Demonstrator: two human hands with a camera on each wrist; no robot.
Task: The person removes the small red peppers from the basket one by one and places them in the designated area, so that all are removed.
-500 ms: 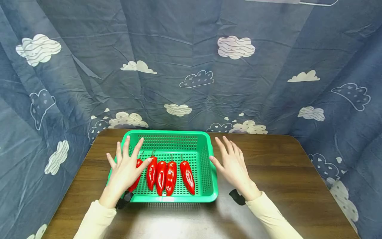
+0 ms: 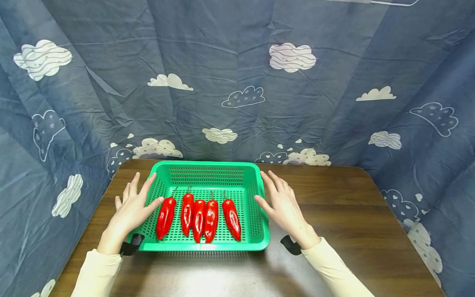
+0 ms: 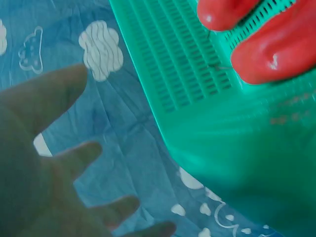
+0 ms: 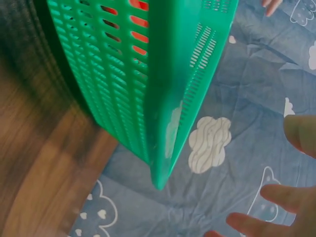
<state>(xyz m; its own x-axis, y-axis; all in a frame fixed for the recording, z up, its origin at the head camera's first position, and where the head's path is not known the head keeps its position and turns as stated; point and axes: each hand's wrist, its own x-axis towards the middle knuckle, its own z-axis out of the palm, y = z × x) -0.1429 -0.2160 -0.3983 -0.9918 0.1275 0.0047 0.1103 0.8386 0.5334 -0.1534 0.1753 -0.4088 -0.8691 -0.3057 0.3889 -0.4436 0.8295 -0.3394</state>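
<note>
A green plastic basket (image 2: 208, 247) with slotted walls stands on the table, and several red peppers (image 2: 211, 220) lie in a row on its floor, stems toward the back. My left hand (image 2: 130, 210) is spread over the basket's left rim, fingers apart and holding nothing. In the left wrist view its fingers show apart from the basket wall (image 3: 197, 143). Beside the right rim, my right hand (image 2: 283, 206) hovers with its fingers extended and its thumb near the rim. The right wrist view shows a gap between those fingers and the basket's edge (image 4: 160, 148).
The brown wooden table (image 2: 334, 206) extends to the right of the basket and in front of it. A dark blue curtain (image 2: 237, 66) with white clouds hangs behind the table and at both sides. Black straps (image 2: 290, 245) are on both wrists.
My left hand has moved left from above the peppers to the basket's left rim, uncovering the leftmost pepper. My right hand has shifted slightly left, closer to the right rim.
</note>
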